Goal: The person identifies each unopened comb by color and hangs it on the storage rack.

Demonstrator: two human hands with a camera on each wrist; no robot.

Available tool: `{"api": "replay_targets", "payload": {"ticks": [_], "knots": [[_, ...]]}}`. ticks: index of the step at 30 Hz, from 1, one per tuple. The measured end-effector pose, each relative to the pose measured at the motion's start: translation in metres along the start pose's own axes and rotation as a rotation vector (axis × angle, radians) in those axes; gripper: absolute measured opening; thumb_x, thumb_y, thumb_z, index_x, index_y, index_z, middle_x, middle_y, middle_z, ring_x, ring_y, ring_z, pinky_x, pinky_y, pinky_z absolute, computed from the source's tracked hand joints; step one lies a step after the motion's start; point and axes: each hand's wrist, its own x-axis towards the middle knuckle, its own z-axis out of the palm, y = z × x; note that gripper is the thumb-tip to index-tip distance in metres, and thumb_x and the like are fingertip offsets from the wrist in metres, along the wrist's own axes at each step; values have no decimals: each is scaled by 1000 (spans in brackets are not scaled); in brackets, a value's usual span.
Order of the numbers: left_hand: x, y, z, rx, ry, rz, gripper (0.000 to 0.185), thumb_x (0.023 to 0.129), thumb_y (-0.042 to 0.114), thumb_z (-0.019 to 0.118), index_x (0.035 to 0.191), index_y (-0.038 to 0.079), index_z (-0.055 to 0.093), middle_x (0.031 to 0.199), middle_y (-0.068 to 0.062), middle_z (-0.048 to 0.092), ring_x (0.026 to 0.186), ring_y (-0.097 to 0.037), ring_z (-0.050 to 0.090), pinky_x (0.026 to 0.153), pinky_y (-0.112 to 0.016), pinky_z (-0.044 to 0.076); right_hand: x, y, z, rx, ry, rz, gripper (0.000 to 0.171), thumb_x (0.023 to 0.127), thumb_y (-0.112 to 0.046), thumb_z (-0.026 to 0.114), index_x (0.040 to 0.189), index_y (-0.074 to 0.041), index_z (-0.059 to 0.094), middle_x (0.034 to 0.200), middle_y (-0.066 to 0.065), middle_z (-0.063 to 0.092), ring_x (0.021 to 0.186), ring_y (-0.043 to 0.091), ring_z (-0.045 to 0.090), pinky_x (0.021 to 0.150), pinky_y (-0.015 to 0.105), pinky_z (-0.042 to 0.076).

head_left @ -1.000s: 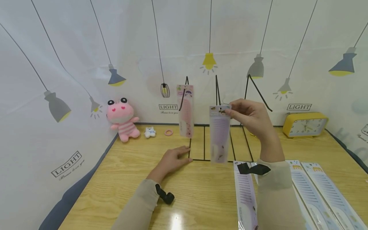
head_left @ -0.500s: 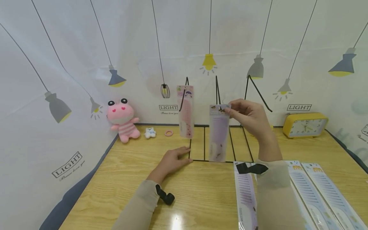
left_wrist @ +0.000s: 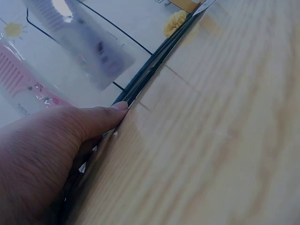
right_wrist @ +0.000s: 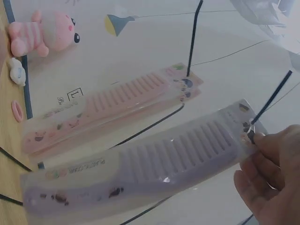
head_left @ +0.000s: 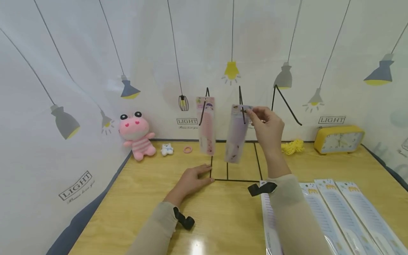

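Note:
A black wire display rack [head_left: 242,95] stands on the wooden table [head_left: 134,191] with several hooks. A packaged pink comb [head_left: 206,125] [right_wrist: 108,112] hangs on its left hook. My right hand [head_left: 266,124] [right_wrist: 269,183] pinches the top of a packaged purple comb [head_left: 236,134] [right_wrist: 140,168] at the tip of the middle hook [right_wrist: 269,105]. My left hand [head_left: 194,179] [left_wrist: 51,150] rests flat on the table, fingers touching the rack's base wire [left_wrist: 150,75].
Several packaged combs [head_left: 334,209] lie on the table at the right front. A pink plush toy [head_left: 137,132], a small white figure [head_left: 166,149] and a pink ring [head_left: 187,149] sit at the back left. A yellow clock [head_left: 338,139] and yellow yarn [head_left: 293,146] are back right.
My right hand has lifted the purple comb up and slightly left, from below the middle hook to its tip. The comb now tilts. The left hand stays in place.

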Motion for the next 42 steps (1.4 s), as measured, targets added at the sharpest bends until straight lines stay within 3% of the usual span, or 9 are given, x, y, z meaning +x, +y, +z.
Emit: {"api": "replay_targets", "payload": {"ticks": [5, 13, 24, 42], "knots": [[-3, -1, 3, -42, -16, -8, 58, 93, 48, 70, 144, 23, 58, 154, -1, 46, 143, -23, 40, 118, -47, 32, 0, 9, 15, 3, 88, -11, 25, 93, -27, 75, 103, -4, 75, 96, 6, 76, 86, 9, 69, 75, 17, 55], [-3, -2, 0, 1, 3, 8, 58, 93, 49, 69, 144, 23, 57, 153, 1, 48, 142, -21, 42, 118, -45, 33, 17, 14, 30, 25, 154, -12, 25, 94, -24, 74, 106, -2, 74, 99, 8, 76, 88, 13, 70, 78, 19, 56], [-2, -3, -1, 12, 2, 12, 59, 93, 50, 68, 144, 24, 57, 152, 1, 49, 141, -23, 43, 117, -45, 34, 20, 12, 24, 21, 94, 0, 25, 95, -23, 72, 109, -2, 73, 102, 7, 74, 88, 10, 67, 78, 19, 55], [-2, -2, 0, 20, 4, 19, 59, 93, 48, 69, 145, 23, 57, 153, 0, 48, 142, -22, 42, 118, -45, 32, 12, 23, 8, -29, 72, 8, 31, 94, -32, 73, 108, -4, 73, 101, 5, 75, 87, 9, 68, 76, 16, 55]]}}
